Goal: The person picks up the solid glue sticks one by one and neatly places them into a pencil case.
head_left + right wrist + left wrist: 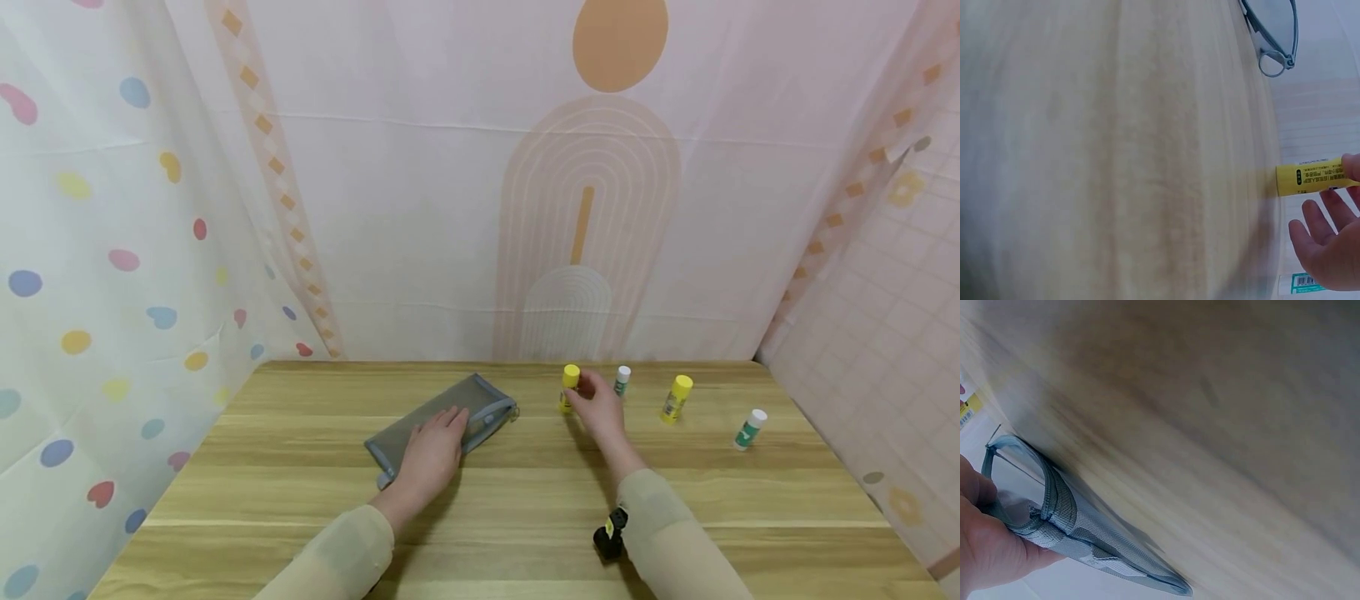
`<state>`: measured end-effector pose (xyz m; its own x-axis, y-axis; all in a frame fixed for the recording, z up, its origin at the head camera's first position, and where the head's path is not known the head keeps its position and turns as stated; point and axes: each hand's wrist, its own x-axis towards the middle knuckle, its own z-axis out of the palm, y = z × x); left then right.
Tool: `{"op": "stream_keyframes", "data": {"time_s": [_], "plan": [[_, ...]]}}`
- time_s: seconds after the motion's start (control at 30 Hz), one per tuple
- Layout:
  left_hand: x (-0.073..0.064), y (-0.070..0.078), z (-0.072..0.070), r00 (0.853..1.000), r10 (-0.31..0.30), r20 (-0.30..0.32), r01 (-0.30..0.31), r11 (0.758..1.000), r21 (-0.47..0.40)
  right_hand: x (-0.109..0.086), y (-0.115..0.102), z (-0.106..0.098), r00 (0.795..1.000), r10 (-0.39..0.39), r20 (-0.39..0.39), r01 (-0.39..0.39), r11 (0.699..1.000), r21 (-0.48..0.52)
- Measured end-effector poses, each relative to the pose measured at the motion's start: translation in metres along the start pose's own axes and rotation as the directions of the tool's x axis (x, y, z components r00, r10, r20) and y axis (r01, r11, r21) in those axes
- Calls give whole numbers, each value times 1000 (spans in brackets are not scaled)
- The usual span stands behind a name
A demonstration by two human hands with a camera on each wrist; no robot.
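Note:
A grey mesh zip pouch point(431, 412) with blue-grey edging lies slantwise on the table. My left hand point(432, 450) lies over its near side, and in the left wrist view the fingers pinch the rim of the pouch point(1060, 506), whose mouth gapes. Thumb and fingers of my right hand point(602, 410) hold a yellow glue stick point(571, 377) upright at the back of the table. Its printed label shows in the right wrist view, where the glue stick point(1310, 177) has its base at or near the tabletop; contact is hard to tell.
Just right of the right hand stands a white-capped green glue stick point(622, 379). Farther right are another yellow glue stick point(677, 400) and another white-and-green one point(750, 430). Patterned curtains point(405, 208) border the wooden table point(510, 517) at the back and sides.

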<state>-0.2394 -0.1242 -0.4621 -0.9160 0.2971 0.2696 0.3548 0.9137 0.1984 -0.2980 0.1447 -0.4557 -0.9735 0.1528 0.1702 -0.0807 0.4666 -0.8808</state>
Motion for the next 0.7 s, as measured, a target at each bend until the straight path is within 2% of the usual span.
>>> {"op": "stream_keyframes", "data": {"time_s": [0.33,0.5,0.6,0.7], "plan": [[0,-1,2,1000,-6,-9,6,1000,-7,-4,4,4,999,-14,-46,18,997,77],[1,-2,2,1000,-15,-8,15,1000,-17,-13,0,5,998,20,-61,-11,989,149],[1,-2,1,1000,-23,-3,23,999,-22,-17,-2,6,998,49,-49,-38,979,202],[2,-2,1,1000,-24,-3,24,999,-25,-20,-3,7,997,71,-28,-60,955,289]]}}
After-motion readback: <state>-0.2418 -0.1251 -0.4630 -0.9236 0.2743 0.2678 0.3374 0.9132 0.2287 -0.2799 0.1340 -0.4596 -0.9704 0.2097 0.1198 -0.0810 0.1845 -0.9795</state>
